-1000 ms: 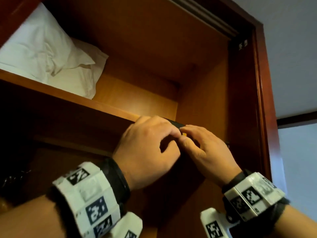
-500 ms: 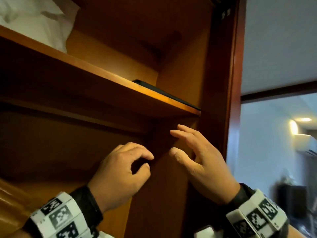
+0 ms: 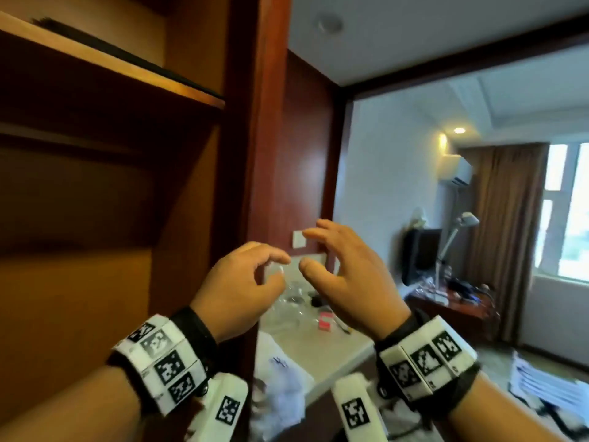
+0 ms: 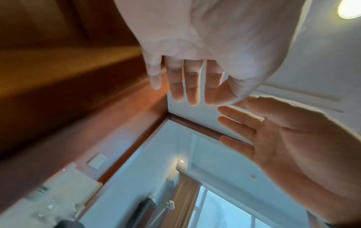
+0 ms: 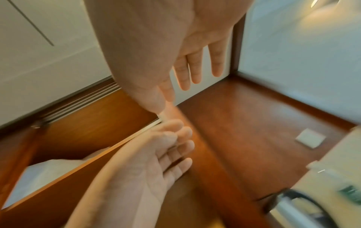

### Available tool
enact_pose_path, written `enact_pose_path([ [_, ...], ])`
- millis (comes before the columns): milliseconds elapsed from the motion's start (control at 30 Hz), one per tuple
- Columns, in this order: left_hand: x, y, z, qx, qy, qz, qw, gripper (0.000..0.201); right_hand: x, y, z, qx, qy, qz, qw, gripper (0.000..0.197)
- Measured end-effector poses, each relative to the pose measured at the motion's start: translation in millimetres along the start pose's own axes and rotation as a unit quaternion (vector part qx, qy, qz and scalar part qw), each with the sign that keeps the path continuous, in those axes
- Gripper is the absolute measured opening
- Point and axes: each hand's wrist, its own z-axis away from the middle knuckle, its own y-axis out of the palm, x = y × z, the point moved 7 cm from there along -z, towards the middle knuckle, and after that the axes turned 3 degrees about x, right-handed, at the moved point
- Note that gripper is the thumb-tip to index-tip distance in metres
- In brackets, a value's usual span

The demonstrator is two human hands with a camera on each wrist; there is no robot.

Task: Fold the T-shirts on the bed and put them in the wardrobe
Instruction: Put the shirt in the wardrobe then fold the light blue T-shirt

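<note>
At the far left stands the wardrobe (image 3: 79, 193), made of smooth brown wood with a warm orange shine; its side frame is a darker red wood. Its shelf (image 3: 134, 71) is a flat board with a pale front edge. On this shelf lies the folded T-shirt (image 3: 105, 47), a dark, thin, flat shape with a straight edge, close to the front of the board; only its edge shows from below. In the right wrist view a white soft thing (image 5: 45, 174), a pillow or bedding, I cannot tell which, lies on the same shelf further along.

In front of the wardrobe frame the left hand (image 3: 236, 291) is raised in the air with its back to the head camera. Its fingers (image 3: 271, 253) are loosely bent, a little apart, and hold nothing. Just beside it, not touching, is the right hand (image 3: 350, 282), also raised; its fingers (image 3: 322, 232) are gently curved and spread and hold nothing. Both wrists carry white blocks with black square patterns on dark straps.

To the right, behind the hands, is a pale counter with blurred small items, and a white wall switch (image 3: 299, 240) sits on the red wood panel. Further right is a red-brown desk (image 3: 452, 309) with a lamp (image 3: 459, 231), a brown curtain (image 3: 506, 237) with vertical folds, and a bright window (image 3: 570, 212).
</note>
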Motion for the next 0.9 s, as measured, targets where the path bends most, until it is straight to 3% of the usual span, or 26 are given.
enact_pose_path([
  [200, -63.7, 107.6, -25.6, 0.027, 0.034, 0.077, 0.996, 0.027, -71.2, -60.3, 49.5, 0.022, 0.095, 0.08, 0.992, 0.044],
  [400, -92.6, 214.0, -45.7, 0.078, 0.041, 0.139, 0.986, 0.024, -159.9, -100.7, 95.7, 0.024, 0.183, 0.116, 0.976, 0.048],
  [533, -96.4, 282.3, -75.1, 0.097, 0.027, 0.185, 0.977, 0.03, -222.1, -117.4, 111.9, 0.012, 0.235, 0.145, 0.961, 0.047],
  [900, -65.8, 434.9, -184.8, 0.148, 0.02, 0.289, 0.946, 0.019, -391.9, -145.3, 104.2, 0.013, 0.359, 0.239, 0.902, 0.045],
])
